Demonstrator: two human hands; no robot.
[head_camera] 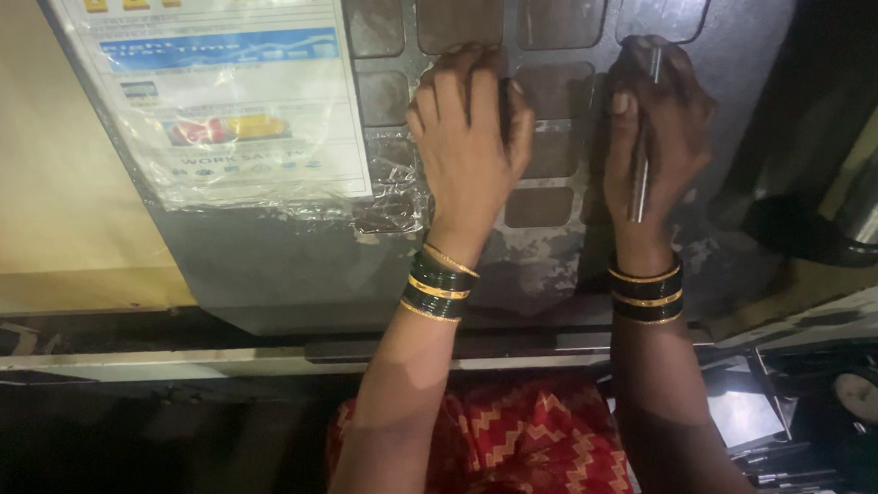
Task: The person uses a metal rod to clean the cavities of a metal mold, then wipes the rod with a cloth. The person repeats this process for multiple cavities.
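Panel: dark metal machine face, worn square pads, taped poster at its left edge.
Left hand: flat, fingers curled on pads, empty.
Right hand: clasping thin steel rod.
Rod: probably stiff, light, slick; grip mid-shaft.

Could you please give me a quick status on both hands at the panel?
Left hand flat on grey panel, empty. Right hand shut on thin metal rod. Nothing blocking.

Bare panel below hands; poster leftward.
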